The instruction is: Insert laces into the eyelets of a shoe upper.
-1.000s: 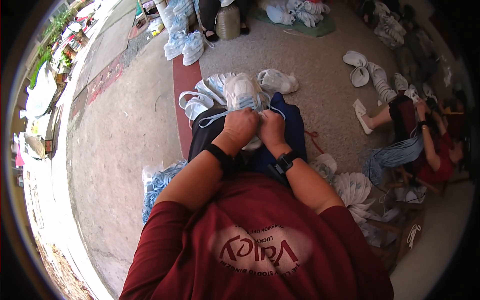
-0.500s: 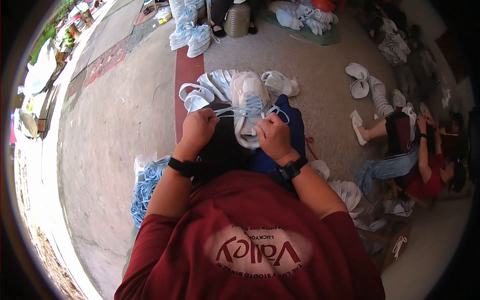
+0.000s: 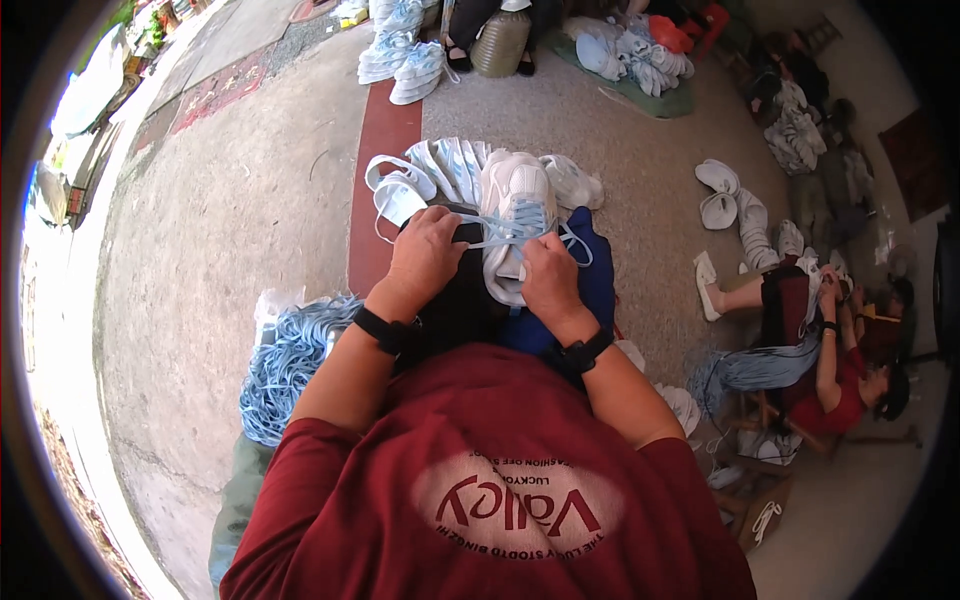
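Note:
A white sneaker (image 3: 518, 178) rests at my lap with its toe pointing away from me. Light blue shoelaces (image 3: 528, 217) cross its upper, and their loose lengths stretch out to both sides. My left hand (image 3: 428, 248), left of the shoe, is closed on a lace pulled out sideways. Over the shoe's right side near the ankle opening, my right hand (image 3: 549, 275) pinches lace too; its fingertips are partly hidden. A loop of lace curves out beyond that hand. Blue cloth (image 3: 592, 265) lies under the shoe's right side.
White shoe uppers (image 3: 447, 168) stand in a row just beyond my lap. A heap of blue laces (image 3: 290, 365) lies at my left. Stacked white shoes (image 3: 415, 70) are farther ahead. To the right a co-worker in red (image 3: 835, 395) sits near a bundle of blue laces (image 3: 765, 368).
My left hand has come in closer to the sneaker, and its fingers now point more toward the laces. The right hand still pinches at the shoe. The whole view has shifted slightly.

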Demonstrator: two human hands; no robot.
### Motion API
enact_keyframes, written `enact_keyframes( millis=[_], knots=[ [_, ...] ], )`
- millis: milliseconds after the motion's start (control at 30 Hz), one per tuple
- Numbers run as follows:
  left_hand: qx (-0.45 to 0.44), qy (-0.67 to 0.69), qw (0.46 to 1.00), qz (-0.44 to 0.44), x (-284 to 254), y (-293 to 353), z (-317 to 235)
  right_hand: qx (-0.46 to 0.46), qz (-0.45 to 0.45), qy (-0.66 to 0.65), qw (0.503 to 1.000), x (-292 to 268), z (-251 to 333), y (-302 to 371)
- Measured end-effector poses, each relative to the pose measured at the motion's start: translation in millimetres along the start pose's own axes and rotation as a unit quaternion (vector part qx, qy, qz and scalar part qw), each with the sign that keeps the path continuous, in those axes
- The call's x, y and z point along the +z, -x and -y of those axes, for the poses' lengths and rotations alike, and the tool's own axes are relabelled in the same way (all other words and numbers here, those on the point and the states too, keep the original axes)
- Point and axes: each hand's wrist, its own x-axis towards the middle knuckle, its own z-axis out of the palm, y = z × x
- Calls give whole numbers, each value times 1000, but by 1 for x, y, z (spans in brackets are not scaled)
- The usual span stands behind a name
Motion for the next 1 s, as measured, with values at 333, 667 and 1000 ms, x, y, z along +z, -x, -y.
enact_keyframes(
  millis=[333, 667, 1000],
  knots=[
    [80, -20, 994, 65, 42, -21, -30, 103, 119, 52, 986, -8, 15, -9],
    [118, -50, 990, 63, 30, -21, -30, 104, 109, -23, 988, -15, -2, -7],
    [-68, -124, 989, 37, -66, 47, 107, 149, 60, 214, 964, -97, -132, 67]
  ],
)
